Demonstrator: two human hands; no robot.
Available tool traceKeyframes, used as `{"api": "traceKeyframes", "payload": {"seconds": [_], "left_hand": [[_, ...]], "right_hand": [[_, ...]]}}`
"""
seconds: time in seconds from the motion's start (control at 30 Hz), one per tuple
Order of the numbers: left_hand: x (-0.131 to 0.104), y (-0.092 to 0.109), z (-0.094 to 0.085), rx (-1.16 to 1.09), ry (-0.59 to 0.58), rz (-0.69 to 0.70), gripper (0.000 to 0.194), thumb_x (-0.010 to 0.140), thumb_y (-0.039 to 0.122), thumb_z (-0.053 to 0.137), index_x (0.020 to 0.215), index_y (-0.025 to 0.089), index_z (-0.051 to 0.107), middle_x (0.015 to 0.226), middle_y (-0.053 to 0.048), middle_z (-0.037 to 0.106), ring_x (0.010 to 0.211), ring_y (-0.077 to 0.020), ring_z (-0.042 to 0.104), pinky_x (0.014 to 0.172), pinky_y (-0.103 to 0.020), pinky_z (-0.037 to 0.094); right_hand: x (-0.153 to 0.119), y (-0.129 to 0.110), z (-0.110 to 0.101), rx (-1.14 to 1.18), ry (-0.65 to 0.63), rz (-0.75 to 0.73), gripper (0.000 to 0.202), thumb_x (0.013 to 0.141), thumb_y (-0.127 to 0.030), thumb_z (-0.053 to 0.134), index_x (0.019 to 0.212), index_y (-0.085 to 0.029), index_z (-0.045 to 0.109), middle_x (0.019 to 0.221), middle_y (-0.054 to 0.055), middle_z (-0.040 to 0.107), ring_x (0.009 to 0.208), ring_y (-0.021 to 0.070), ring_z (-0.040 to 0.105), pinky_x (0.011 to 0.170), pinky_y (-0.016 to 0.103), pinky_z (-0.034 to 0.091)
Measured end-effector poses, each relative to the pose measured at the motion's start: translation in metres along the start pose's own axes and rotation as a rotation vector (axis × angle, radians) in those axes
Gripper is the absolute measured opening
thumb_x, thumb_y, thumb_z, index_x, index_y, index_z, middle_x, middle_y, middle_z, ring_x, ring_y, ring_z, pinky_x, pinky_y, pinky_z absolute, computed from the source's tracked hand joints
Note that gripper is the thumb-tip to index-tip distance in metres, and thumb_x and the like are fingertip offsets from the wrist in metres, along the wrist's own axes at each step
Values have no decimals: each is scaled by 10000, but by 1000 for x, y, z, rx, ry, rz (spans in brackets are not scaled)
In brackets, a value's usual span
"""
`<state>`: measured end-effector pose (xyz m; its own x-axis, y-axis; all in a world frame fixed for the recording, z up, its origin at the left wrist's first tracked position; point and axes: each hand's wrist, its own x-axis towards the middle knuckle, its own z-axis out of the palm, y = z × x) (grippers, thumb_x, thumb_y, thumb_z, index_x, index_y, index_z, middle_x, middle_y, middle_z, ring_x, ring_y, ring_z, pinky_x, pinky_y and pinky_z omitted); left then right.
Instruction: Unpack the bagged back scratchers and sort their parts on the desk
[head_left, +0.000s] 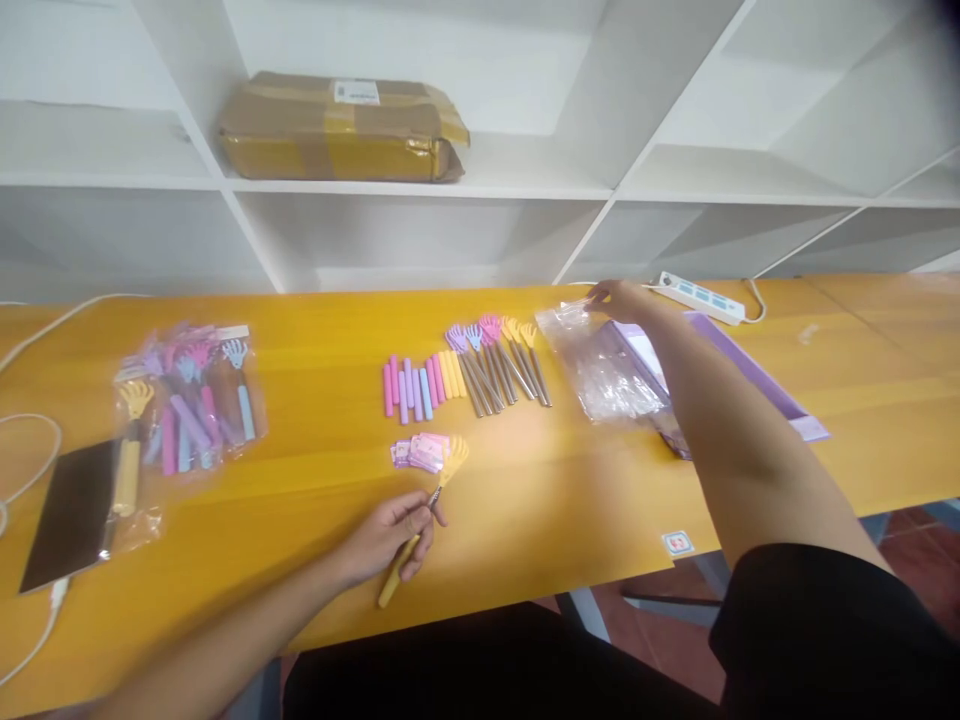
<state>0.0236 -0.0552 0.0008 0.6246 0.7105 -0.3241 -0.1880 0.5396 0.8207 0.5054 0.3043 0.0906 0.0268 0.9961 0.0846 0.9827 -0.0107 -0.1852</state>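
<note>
My left hand [409,535] is closed around a back scratcher [454,462] with a yellow claw head and a yellow handle, tilted over the front of the table. My right hand [613,298] stretches to the far side, its fingers pinching the top edge of a clear plastic bag [611,375] in a pile of such bags. Just beyond the left hand lie small pink-and-purple cards [427,452]. Farther back are a row of coloured handle sleeves [409,390] and several back scratchers with bare metal rods [510,365], in purple, blue, pink and yellow.
On the left, bagged back scratchers [191,400] lie near a dark tablet [71,515] with a white cable. A purple box [750,370] and a power strip [701,297] are at right. White shelving [420,188] holding a taped parcel [337,130] stands behind.
</note>
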Motion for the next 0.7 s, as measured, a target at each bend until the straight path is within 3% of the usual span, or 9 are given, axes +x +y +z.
{"api": "traceKeyframes", "payload": {"seconds": [0.13, 0.23, 0.33, 0.4, 0.47, 0.53, 0.6, 0.7], "left_hand": [[0, -1, -2, -44, 5, -14, 480, 1033, 658, 630, 1085, 182, 590, 656, 67, 567, 386, -63, 463, 394, -185, 316], [1, -1, -4, -98, -6, -20, 434, 1068, 606, 602, 1128, 176, 609, 670, 79, 511, 394, -32, 345, 425, -188, 254], [2, -1, -4, -199, -53, -40, 413, 1046, 550, 667, 1205, 169, 645, 752, 63, 474, 481, -25, 282, 491, -206, 226], [2, -1, -4, -242, -101, -49, 451, 992, 520, 755, 1262, 173, 658, 813, 42, 473, 556, -41, 321, 542, -220, 265], [2, -1, -3, -222, -133, -35, 509, 971, 525, 782, 1321, 180, 652, 841, 29, 490, 606, -60, 378, 590, -237, 322], [-1, 1, -1, -143, -146, -17, 561, 992, 568, 739, 1383, 183, 624, 840, 25, 520, 610, -74, 417, 614, -255, 368], [-5, 5, 2, -15, -161, -37, 601, 1027, 600, 668, 1456, 193, 564, 854, 26, 554, 582, -76, 413, 600, -261, 376], [-12, 16, 12, 308, -142, -54, 534, 1104, 549, 540, 1521, 223, 468, 906, 15, 622, 605, -97, 456, 598, -252, 396]], "right_hand": [[-17, -7, 14, -21, 197, 19, 395, 1035, -174, 565, 1405, -69, 657, 1407, 278, 622, 1120, 274, 633, 1017, 426, 471], [-60, -23, 20, 32, 306, -121, 377, 1025, -252, 556, 1357, -121, 678, 1394, 252, 613, 1215, 343, 624, 1079, 512, 485], [-125, -56, 23, 270, 278, -148, 314, 1021, -383, 585, 1217, -170, 704, 1275, 203, 659, 1041, 299, 674, 952, 469, 552], [-176, -87, 28, 557, 136, -96, 345, 1019, -521, 615, 1095, -194, 694, 1068, 127, 693, 840, 227, 651, 794, 379, 547], [-228, -121, 38, 891, -226, -73, 472, 1044, -651, 554, 1010, -196, 677, 876, 58, 659, 712, 176, 590, 675, 309, 489], [-277, -154, 49, 1132, -458, -29, 682, 1063, -782, 375, 844, -191, 633, 701, 9, 544, 593, 142, 463, 563, 278, 364], [-318, -184, 58, 1253, -564, -70, 695, 1029, -821, 452, 772, -191, 595, 673, -17, 485, 599, 128, 406, 574, 276, 337], [-360, -219, 66, 1307, -655, -151, 643, 972, -801, 619, 811, -180, 666, 750, 5, 579, 708, 154, 495, 693, 293, 430]]}}
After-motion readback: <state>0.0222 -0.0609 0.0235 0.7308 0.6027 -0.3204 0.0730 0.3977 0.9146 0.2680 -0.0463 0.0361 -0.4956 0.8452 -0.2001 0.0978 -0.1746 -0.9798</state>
